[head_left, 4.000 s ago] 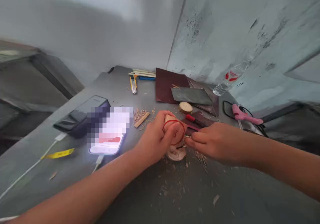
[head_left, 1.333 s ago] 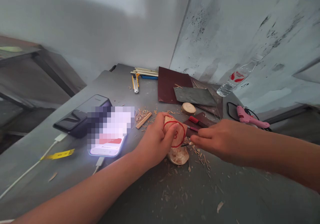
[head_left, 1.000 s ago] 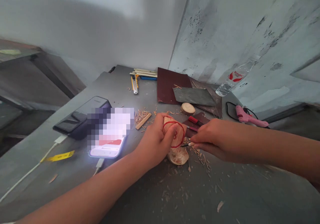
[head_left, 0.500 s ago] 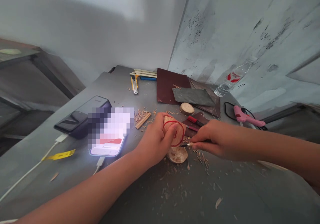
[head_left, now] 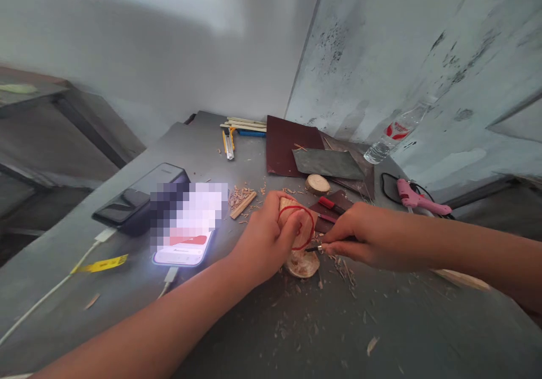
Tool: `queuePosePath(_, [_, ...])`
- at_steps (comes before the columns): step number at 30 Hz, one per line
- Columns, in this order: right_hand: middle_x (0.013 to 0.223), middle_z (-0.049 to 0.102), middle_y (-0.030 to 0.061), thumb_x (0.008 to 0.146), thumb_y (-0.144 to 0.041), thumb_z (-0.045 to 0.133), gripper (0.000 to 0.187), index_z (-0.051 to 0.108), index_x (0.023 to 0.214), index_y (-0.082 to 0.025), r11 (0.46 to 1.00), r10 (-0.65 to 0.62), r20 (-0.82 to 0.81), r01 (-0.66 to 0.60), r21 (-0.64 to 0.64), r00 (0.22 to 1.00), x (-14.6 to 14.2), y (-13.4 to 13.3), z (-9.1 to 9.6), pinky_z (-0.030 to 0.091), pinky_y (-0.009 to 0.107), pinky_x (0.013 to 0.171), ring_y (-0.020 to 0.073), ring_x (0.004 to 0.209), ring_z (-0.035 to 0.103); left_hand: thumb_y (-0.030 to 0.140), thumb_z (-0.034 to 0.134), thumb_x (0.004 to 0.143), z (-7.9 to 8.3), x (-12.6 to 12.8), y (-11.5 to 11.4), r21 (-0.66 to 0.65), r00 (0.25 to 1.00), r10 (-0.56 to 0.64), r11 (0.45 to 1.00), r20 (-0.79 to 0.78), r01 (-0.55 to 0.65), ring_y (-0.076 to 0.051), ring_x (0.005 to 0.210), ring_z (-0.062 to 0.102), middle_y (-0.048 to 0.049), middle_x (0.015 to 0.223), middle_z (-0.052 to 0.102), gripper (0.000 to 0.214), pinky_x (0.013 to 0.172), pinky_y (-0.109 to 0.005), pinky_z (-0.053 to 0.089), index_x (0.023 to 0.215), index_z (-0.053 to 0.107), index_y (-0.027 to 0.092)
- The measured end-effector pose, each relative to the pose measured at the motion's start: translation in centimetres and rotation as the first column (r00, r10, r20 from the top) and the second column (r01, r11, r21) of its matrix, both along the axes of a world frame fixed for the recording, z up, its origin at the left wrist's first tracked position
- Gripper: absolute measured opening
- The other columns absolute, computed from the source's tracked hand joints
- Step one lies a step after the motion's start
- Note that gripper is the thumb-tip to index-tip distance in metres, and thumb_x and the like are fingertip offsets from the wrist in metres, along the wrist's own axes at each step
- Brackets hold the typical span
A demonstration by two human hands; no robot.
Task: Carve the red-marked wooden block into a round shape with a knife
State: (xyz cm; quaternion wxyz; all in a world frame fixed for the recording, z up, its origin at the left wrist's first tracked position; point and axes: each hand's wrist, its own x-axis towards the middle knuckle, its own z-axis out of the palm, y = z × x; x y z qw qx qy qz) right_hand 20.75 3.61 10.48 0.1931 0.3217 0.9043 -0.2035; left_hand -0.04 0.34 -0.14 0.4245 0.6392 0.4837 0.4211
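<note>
Holding a wood block [head_left: 308,232] and dark-tipped tool [head_left: 313,249], left and right hands [head_left: 265,232] [head_left: 358,233] sit well apart from a bottle [head_left: 397,131], contents unclear.

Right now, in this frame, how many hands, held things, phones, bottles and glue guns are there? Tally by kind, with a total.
Hands: 2 (left hand, right hand)
Held things: 2 (wood block, tool)
Phone: 1
Bottle: 1
Glue gun: 1
Total: 7
</note>
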Motion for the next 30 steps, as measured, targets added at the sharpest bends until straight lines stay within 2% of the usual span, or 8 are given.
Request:
queuePosePath(2, [0.067,0.06,-0.0017,0.101,-0.014,0.053,0.025,0.067,0.08,-0.016,0.979,0.163,0.021,-0.165,0.117,0.986,0.3,0.0,-0.2,0.028,0.029,0.053,0.0119,0.054,0.046,0.039,0.052,0.102,0.0,0.0,0.0,-0.001,1.0,0.007,1.0,-0.004,-0.007,-0.026,0.09,0.068,-0.0072,0.099,0.073,0.022,0.081,-0.041,0.049,0.116,0.052,0.022])
queuePosePath(5, [0.079,0.067,0.0029,0.087,-0.001,0.055,0.023,0.071,0.099,-0.013,0.793,0.453,0.097,-0.45,0.412,0.886,1.0,-0.6,-1.0,0.021,0.036,0.051,0.0162,0.055,0.05,0.041,0.052,0.102,0.0,0.1,-0.1,0.004,1.0,0.007,1.0,-0.001,-0.007,-0.027,0.092,0.068,-0.0077,0.1,0.072,0.022,0.083,-0.041,0.048,0.115,0.052,0.022])
queuePosePath(6, [0.078,0.067,0.003,0.084,0.001,0.055,0.027,0.071,0.102,-0.012,0.732,0.501,0.111,-0.489,0.475,0.858,1.2,-0.8,-1.2,0.02,0.037,0.05,0.0172,0.054,0.051,0.041,0.052,0.102,0.0,0.1,-0.1,0.008,1.0,0.001,1.0,0.002,-0.001,-0.027,0.093,0.068,-0.0075,0.101,0.072,0.022,0.084,-0.042,0.048,0.115,0.052,0.023])
queuePosePath(8, [0.076,0.067,0.0021,0.082,0.001,0.054,0.03,0.07,0.105,-0.012,0.688,0.526,0.104,-0.495,0.531,0.844,1.3,-1.1,-1.5,0.02,0.037,0.049,0.0179,0.054,0.052,0.041,0.053,0.102,0.1,0.1,-0.2,0.014,1.0,-0.006,1.0,0.009,0.006,-0.027,0.095,0.068,-0.0071,0.103,0.072,0.023,0.086,-0.042,0.048,0.117,0.052,0.023])
queuePosePath(15, [0.07,0.065,-0.0009,0.076,0.004,0.059,0.027,0.069,0.089,-0.017,0.701,0.365,0.127,-0.362,0.614,0.922,0.2,-3.4,-1.2,0.019,0.038,0.048,0.0174,0.052,0.056,0.039,0.052,0.103,-0.1,-0.5,0.1,-0.037,0.999,-0.026,0.999,0.046,0.028,-0.026,0.094,0.068,-0.0055,0.101,0.071,0.02,0.085,-0.04,0.048,0.115,0.052,0.024])
queuePosePath(21, [0.073,0.066,0.0028,0.064,-0.001,0.061,0.047,0.071,0.108,-0.013,0.677,0.189,0.05,-0.167,0.717,0.981,-0.2,-8.2,-3.3,0.021,0.037,0.047,0.0211,0.056,0.058,0.041,0.053,0.102,-0.6,-0.4,0.2,-0.093,0.996,-0.002,0.996,0.091,0.011,-0.024,0.09,0.067,-0.0032,0.097,0.071,0.021,0.08,-0.037,0.047,0.115,0.053,0.025])
queuePosePath(25, [0.074,0.066,0.0028,0.06,-0.002,0.061,0.061,0.07,0.119,-0.014,0.693,0.029,0.0,-0.02,0.721,1.0,-0.3,-9.1,-4.1,0.02,0.036,0.048,0.0216,0.055,0.06,0.042,0.056,0.101,-0.7,-0.2,0.2,-0.143,0.989,0.015,0.99,0.148,0.006,-0.023,0.088,0.066,-0.0028,0.096,0.071,0.021,0.08,-0.035,0.048,0.113,0.055,0.024])
queuePosePath(30, [0.075,0.066,-0.001,0.085,-0.007,0.067,0.019,0.07,0.096,-0.022,0.824,0.02,-0.147,0.067,0.563,0.989,0.9,-6.9,-4.2,0.024,0.037,0.05,0.019,0.054,0.062,0.042,0.059,0.1,-0.6,-0.1,0.4,-0.242,0.952,0.046,0.97,0.302,0.03,-0.018,0.082,0.066,-0.0009,0.092,0.07,0.021,0.074,-0.029,0.052,0.106,0.058,0.022])
